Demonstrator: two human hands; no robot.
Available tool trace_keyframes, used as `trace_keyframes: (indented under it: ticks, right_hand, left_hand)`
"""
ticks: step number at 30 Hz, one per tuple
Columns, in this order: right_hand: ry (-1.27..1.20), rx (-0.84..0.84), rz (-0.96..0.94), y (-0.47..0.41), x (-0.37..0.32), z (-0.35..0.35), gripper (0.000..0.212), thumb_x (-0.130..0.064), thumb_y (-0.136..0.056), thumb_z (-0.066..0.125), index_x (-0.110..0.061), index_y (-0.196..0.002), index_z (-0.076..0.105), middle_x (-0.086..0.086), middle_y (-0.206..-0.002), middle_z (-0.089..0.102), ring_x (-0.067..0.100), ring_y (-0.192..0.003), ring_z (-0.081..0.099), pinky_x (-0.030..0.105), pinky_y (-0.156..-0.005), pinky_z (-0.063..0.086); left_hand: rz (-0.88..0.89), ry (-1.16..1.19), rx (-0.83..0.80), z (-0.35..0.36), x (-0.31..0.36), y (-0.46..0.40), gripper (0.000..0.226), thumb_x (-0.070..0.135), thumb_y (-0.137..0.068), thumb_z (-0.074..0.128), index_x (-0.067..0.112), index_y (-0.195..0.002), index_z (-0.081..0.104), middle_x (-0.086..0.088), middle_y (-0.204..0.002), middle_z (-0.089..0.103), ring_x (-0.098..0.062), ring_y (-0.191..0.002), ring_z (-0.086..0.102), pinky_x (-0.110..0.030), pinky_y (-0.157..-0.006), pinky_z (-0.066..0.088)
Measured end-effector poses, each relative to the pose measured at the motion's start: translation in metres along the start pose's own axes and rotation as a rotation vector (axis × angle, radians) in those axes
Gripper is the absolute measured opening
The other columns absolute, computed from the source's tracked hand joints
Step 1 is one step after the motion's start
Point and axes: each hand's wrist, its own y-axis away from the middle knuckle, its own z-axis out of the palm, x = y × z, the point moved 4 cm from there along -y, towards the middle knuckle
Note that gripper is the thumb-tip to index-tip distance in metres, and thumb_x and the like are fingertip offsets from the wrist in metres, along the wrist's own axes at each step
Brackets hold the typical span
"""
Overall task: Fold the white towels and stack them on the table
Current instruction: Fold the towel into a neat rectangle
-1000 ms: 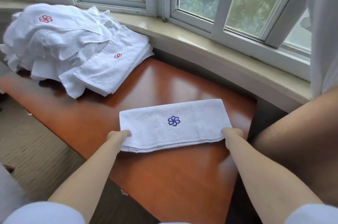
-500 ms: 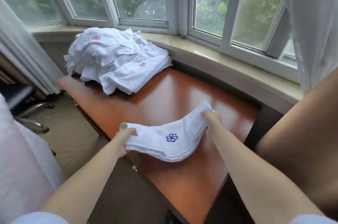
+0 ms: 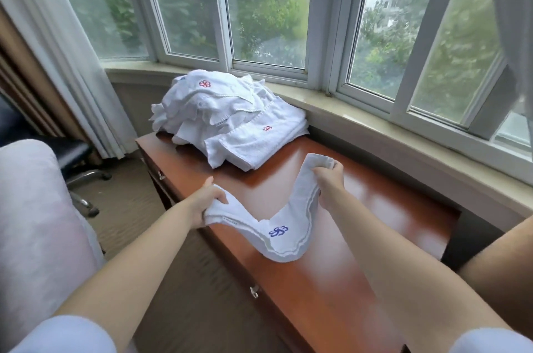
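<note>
Folded towel point(image 3: 284, 225), blue flower emblem, gripped by both hands

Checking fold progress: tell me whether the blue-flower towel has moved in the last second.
Yes. The blue-flower towel lay flat on the table; now both hands hold it sagging above the tabletop.

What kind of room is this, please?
Probably a hotel room or its housekeeping area: a pile of matching white towels with embroidered flower logos lies on a wooden desk in front of a curved bay window with long curtains.
</note>
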Motion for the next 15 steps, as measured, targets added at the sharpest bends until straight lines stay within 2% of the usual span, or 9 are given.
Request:
trace_keyframes:
  ticks: [2, 4, 5, 7, 9, 10, 11, 13, 15]
  right_hand:
    - [0.037, 0.021, -0.03, -0.011, -0.007, 0.024, 0.027, 0.011, -0.083, 0.042, 0.006, -0.108, 0.05, 0.009, -0.092, 0.05, 0.022, -0.087, 0.05, 0.036, -0.079, 0.046]
    - [0.09, 0.047, -0.043, -0.02, -0.016, 0.047, 0.015, 0.009, -0.086, 0.049, -0.002, -0.089, 0.06, 0.004, -0.081, 0.055, 0.022, -0.084, 0.054, 0.032, -0.074, 0.046]
    - [0.093, 0.065, -0.038, -0.026, -0.019, 0.057, 0.015, 0.004, -0.088, 0.053, -0.008, -0.09, 0.063, 0.001, -0.079, 0.057, 0.022, -0.084, 0.055, 0.031, -0.073, 0.046]
    - [0.027, 0.109, 0.008, -0.034, -0.021, 0.076, 0.017, -0.003, -0.088, 0.058, -0.006, -0.104, 0.063, 0.003, -0.085, 0.061, 0.021, -0.079, 0.059, 0.03, -0.071, 0.05]
    - [-0.086, 0.187, 0.064, -0.039, -0.02, 0.089, 0.008, -0.001, -0.084, 0.062, -0.009, -0.084, 0.06, 0.002, -0.076, 0.06, 0.017, -0.063, 0.057, 0.023, -0.059, 0.048]
    - [-0.132, 0.22, 0.092, -0.041, -0.019, 0.096, 0.015, 0.0, -0.081, 0.063, -0.011, -0.074, 0.055, 0.001, -0.07, 0.057, 0.014, -0.057, 0.054, 0.021, -0.052, 0.043]
    - [-0.152, 0.239, 0.115, -0.044, -0.018, 0.102, 0.023, 0.001, -0.08, 0.064, -0.013, -0.069, 0.051, 0.0, -0.065, 0.054, 0.013, -0.054, 0.051, 0.021, -0.048, 0.039]
    - [-0.184, 0.243, 0.144, -0.049, -0.02, 0.114, 0.024, 0.002, -0.079, 0.064, -0.014, -0.068, 0.05, 0.0, -0.064, 0.053, 0.012, -0.053, 0.049, 0.02, -0.046, 0.036]
    - [-0.223, 0.217, 0.161, -0.06, -0.026, 0.129, 0.015, -0.001, -0.079, 0.065, -0.013, -0.074, 0.057, 0.001, -0.071, 0.057, 0.014, -0.058, 0.052, 0.022, -0.051, 0.039]
  left_hand:
    - [0.016, -0.029, -0.041, -0.018, 0.02, -0.011, 0.081, 0.0, -0.083, 0.04, 0.04, -0.151, 0.019, -0.003, -0.159, 0.017, -0.034, -0.107, 0.061, -0.041, -0.075, 0.057]
    - [0.06, -0.066, -0.02, -0.034, 0.041, -0.025, 0.066, 0.006, -0.09, 0.04, 0.025, -0.152, 0.025, -0.012, -0.159, 0.019, -0.026, -0.084, 0.063, -0.029, -0.054, 0.056]
    - [0.087, -0.063, 0.011, -0.042, 0.053, -0.033, 0.057, 0.013, -0.095, 0.04, 0.013, -0.151, 0.026, -0.018, -0.158, 0.021, -0.022, -0.07, 0.06, -0.022, -0.044, 0.051]
    - [0.153, -0.069, 0.05, -0.055, 0.077, -0.052, 0.049, 0.022, -0.102, 0.039, -0.004, -0.143, 0.036, -0.025, -0.149, 0.036, -0.018, -0.056, 0.054, -0.017, -0.035, 0.042]
    - [0.23, -0.085, 0.036, -0.062, 0.102, -0.069, 0.038, 0.018, -0.103, 0.039, -0.006, -0.131, 0.05, -0.016, -0.127, 0.054, -0.012, -0.063, 0.06, -0.014, -0.037, 0.043]
    - [0.278, -0.085, 0.002, -0.062, 0.114, -0.075, 0.037, 0.007, -0.102, 0.037, 0.001, -0.138, 0.045, -0.007, -0.125, 0.051, -0.008, -0.075, 0.06, -0.013, -0.042, 0.046]
    - [0.317, -0.085, -0.034, -0.063, 0.124, -0.08, 0.049, -0.005, -0.099, 0.034, 0.006, -0.146, 0.036, -0.005, -0.127, 0.047, -0.009, -0.085, 0.058, -0.013, -0.046, 0.048]
    - [0.329, -0.101, -0.109, -0.062, 0.138, -0.09, 0.058, -0.015, -0.094, 0.031, 0.009, -0.146, 0.038, -0.011, -0.114, 0.053, -0.02, -0.076, 0.055, -0.021, -0.046, 0.049]
    - [0.337, -0.114, -0.15, -0.06, 0.154, -0.107, 0.048, -0.014, -0.095, 0.033, 0.004, -0.137, 0.05, -0.014, -0.094, 0.057, -0.023, -0.068, 0.051, -0.025, -0.049, 0.047]
